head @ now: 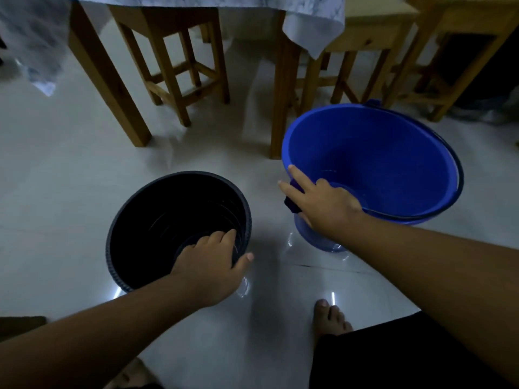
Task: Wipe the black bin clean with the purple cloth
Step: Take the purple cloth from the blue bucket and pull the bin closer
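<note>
Purple cloth (292,198) under right hand (323,203)

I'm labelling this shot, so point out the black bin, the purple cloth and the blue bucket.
Black bin (140,197): head view, far-left rim.
Purple cloth (291,204): head view, dark fold showing under the right hand's fingers.
Blue bucket (379,153): head view, inner wall.

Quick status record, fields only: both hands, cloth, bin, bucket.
left hand: grips the black bin's near rim, fingers inside, thumb outside
right hand: at the blue bucket's near rim, on the purple cloth
purple cloth: under the right hand, mostly hidden
black bin: upright on floor
blue bucket: tilted toward the person
wiping: not begun
</note>
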`<state>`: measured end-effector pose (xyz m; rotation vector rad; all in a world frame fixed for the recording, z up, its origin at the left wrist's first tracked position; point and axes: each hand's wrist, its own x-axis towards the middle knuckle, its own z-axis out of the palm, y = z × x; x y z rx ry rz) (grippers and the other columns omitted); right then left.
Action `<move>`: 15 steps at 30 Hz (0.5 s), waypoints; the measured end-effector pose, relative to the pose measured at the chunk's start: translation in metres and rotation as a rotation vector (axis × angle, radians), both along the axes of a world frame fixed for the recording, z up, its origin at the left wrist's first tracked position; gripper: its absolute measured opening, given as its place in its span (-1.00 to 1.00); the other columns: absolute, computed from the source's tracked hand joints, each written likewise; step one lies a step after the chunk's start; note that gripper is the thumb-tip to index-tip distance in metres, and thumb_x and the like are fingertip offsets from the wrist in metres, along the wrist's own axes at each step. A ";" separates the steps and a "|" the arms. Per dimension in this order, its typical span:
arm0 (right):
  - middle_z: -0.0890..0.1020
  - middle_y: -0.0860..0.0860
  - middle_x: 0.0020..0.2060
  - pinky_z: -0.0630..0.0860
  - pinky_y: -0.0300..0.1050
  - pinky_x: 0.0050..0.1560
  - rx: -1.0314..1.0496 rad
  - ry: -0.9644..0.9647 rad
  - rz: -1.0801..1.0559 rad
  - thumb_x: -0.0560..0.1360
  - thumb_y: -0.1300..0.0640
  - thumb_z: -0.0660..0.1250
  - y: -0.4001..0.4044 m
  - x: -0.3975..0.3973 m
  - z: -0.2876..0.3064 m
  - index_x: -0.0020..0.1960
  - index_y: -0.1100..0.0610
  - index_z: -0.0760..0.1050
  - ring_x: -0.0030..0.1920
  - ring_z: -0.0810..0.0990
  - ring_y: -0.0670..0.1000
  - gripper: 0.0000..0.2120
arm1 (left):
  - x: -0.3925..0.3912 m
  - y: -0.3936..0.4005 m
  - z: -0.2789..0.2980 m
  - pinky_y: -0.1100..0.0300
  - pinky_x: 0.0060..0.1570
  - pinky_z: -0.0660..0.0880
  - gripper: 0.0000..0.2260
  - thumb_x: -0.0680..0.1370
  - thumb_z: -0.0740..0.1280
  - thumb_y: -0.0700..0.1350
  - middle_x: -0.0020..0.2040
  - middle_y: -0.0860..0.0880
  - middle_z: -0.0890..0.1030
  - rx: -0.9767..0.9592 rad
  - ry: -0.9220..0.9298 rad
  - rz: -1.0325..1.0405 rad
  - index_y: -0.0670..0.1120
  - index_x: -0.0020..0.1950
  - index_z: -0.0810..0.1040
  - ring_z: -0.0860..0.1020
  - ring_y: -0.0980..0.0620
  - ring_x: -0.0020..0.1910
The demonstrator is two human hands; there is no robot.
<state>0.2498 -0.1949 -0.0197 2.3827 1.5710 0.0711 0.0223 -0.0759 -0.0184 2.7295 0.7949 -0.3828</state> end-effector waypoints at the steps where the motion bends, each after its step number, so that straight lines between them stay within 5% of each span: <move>1: -0.20 0.11 0.60 0.46 0.00 -0.40 0.011 0.008 -0.015 0.59 0.03 0.33 0.000 0.000 0.000 0.59 -0.09 -0.27 0.03 0.52 0.19 -0.13 | 0.001 0.002 -0.002 -0.09 0.31 0.34 -0.34 0.54 0.00 0.34 0.49 -0.02 0.31 0.005 0.000 0.005 -0.01 0.53 0.14 0.32 -0.09 0.42; 5: 0.19 0.19 0.40 0.54 0.01 -0.30 0.033 0.003 -0.057 0.47 0.20 0.45 0.002 -0.002 0.002 0.58 -0.05 -0.24 -0.08 0.54 0.14 0.00 | 0.008 0.004 -0.009 -0.08 0.28 0.36 -0.34 0.54 0.01 0.34 0.48 -0.03 0.32 0.022 -0.001 0.003 -0.02 0.53 0.14 0.34 -0.11 0.40; 8: 0.26 0.17 0.31 0.59 0.06 -0.18 0.000 0.028 -0.075 0.39 0.24 0.52 0.006 -0.003 0.004 0.54 -0.04 -0.08 0.00 0.55 0.17 -0.02 | 0.012 0.003 -0.010 -0.07 0.27 0.36 -0.35 0.55 0.02 0.32 0.47 -0.05 0.34 0.026 -0.008 -0.010 -0.03 0.53 0.15 0.35 -0.12 0.39; 11: 0.28 0.16 0.29 0.61 0.07 -0.14 0.019 0.056 -0.071 0.47 0.08 0.49 0.006 -0.001 0.004 0.49 -0.04 0.04 0.04 0.54 0.17 -0.21 | 0.011 0.002 -0.010 -0.08 0.28 0.35 -0.35 0.55 0.02 0.32 0.46 -0.06 0.34 0.015 -0.011 -0.019 -0.04 0.53 0.14 0.35 -0.12 0.39; 13: 0.29 0.13 0.29 0.58 0.05 -0.18 0.074 0.101 -0.060 0.60 -0.14 0.27 0.005 -0.002 0.006 0.46 -0.04 0.12 0.05 0.53 0.17 -0.46 | 0.008 0.003 -0.010 -0.08 0.28 0.35 -0.35 0.55 0.01 0.32 0.46 -0.07 0.35 0.014 -0.008 -0.024 -0.05 0.52 0.15 0.35 -0.13 0.39; 15: 0.29 0.12 0.29 0.60 0.08 -0.16 0.083 0.116 -0.059 0.64 -0.15 0.18 0.006 -0.002 0.007 0.42 -0.05 0.16 0.05 0.52 0.17 -0.57 | 0.005 0.003 -0.010 -0.08 0.29 0.34 -0.35 0.56 0.01 0.32 0.46 -0.08 0.35 0.013 0.002 -0.030 -0.05 0.52 0.15 0.35 -0.14 0.38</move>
